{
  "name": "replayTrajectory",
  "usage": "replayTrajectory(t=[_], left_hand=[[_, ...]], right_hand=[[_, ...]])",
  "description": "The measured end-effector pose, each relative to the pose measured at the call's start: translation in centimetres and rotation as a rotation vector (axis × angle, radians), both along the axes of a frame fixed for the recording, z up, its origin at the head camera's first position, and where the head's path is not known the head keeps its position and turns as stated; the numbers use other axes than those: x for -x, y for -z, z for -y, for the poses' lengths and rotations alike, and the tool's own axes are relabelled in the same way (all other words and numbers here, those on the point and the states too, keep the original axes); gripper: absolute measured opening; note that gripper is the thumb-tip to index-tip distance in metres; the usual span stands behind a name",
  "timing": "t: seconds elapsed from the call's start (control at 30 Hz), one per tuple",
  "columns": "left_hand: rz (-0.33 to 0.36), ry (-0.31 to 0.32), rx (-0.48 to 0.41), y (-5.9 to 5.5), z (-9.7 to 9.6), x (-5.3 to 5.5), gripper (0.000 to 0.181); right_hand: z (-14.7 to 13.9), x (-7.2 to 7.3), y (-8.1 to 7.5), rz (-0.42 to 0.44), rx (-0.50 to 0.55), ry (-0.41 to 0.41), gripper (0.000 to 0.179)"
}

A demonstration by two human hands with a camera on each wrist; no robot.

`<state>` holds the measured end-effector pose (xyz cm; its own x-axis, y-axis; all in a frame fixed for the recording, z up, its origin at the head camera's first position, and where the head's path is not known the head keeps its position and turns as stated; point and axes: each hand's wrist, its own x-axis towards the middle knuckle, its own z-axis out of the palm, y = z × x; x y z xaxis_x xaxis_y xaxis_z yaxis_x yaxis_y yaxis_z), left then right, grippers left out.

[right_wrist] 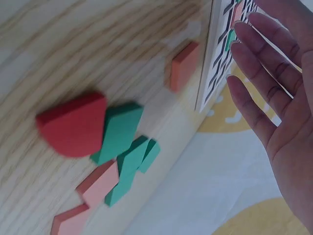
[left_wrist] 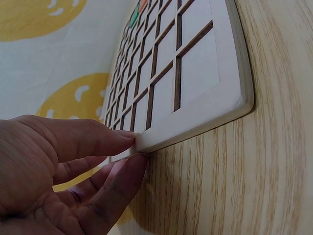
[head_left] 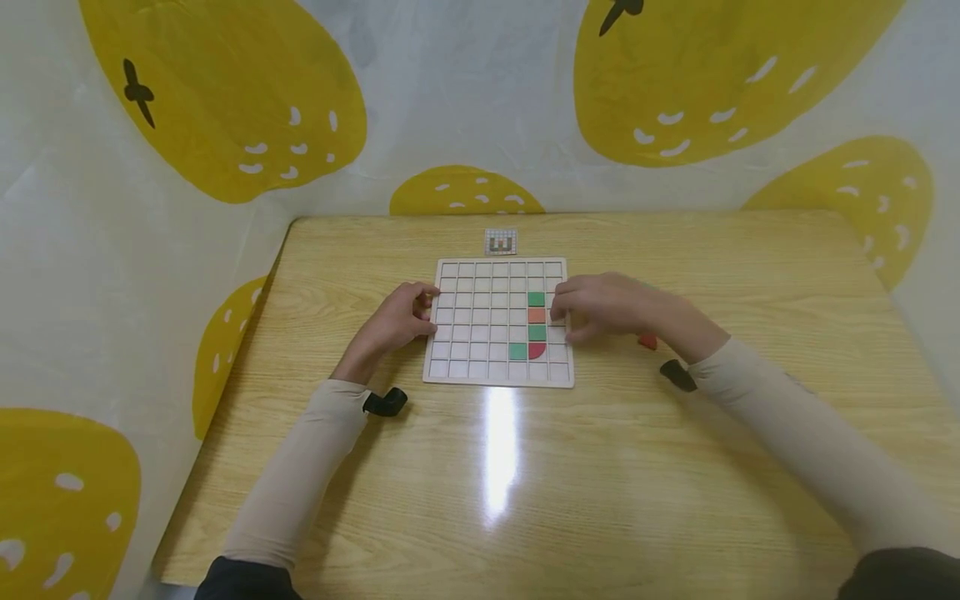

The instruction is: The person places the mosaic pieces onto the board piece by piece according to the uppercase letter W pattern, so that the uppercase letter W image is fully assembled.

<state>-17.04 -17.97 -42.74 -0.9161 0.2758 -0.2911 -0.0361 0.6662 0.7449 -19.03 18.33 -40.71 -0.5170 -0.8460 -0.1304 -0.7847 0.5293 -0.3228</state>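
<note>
A pale square grid board [head_left: 471,376] lies on the table. In its right part sit a green square [head_left: 536,298], an orange square [head_left: 536,315], another green square [head_left: 537,332], a red rounded piece [head_left: 536,352] and a further green square [head_left: 517,351]. My left hand [head_left: 397,317] touches the board's left edge with its fingertips, also seen close up in the left wrist view. My right hand [head_left: 611,304] is at the right edge, fingertips over the board's border. Nearly straight fingers [right_wrist: 264,78] show in the right wrist view, with no piece visible in them.
Beyond the board lies a small pattern card [head_left: 501,242]. Right of the board, partly hidden by the right arm, are loose pieces: a red rounded one [right_wrist: 73,127], several green ones [right_wrist: 120,129], pink ones [right_wrist: 98,181] and an orange one [right_wrist: 185,66]. A patterned curtain [head_left: 465,92] borders the table.
</note>
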Motion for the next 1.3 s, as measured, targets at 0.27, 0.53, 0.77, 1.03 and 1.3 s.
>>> replayTrajectory(t=[0.27, 0.53, 0.77, 1.03, 1.3], left_hand=[[-0.006, 0.004, -0.002, 0.1, 0.1, 0.0, 0.058], [-0.01, 0.005, -0.003, 0.2, 0.1, 0.0, 0.059], [-0.009, 0.0, 0.0, 0.3, 0.1, 0.0, 0.059], [-0.012, 0.006, 0.005, 0.2, 0.1, 0.0, 0.059], [-0.015, 0.008, 0.002, 0.3, 0.1, 0.0, 0.059]], right_hand=[[-1.7, 0.6, 0.0, -0.048, -0.03, 0.043, 0.026], [-3.1, 0.7, 0.0, -0.074, -0.056, 0.058, 0.022], [-4.0, 0.8, 0.6, -0.092, -0.038, 0.05, 0.018], [-4.3, 0.7, 0.7, -0.113, -0.024, 0.059, 0.012], [-4.3, 0.7, 0.8, -0.14, -0.022, 0.073, 0.011]])
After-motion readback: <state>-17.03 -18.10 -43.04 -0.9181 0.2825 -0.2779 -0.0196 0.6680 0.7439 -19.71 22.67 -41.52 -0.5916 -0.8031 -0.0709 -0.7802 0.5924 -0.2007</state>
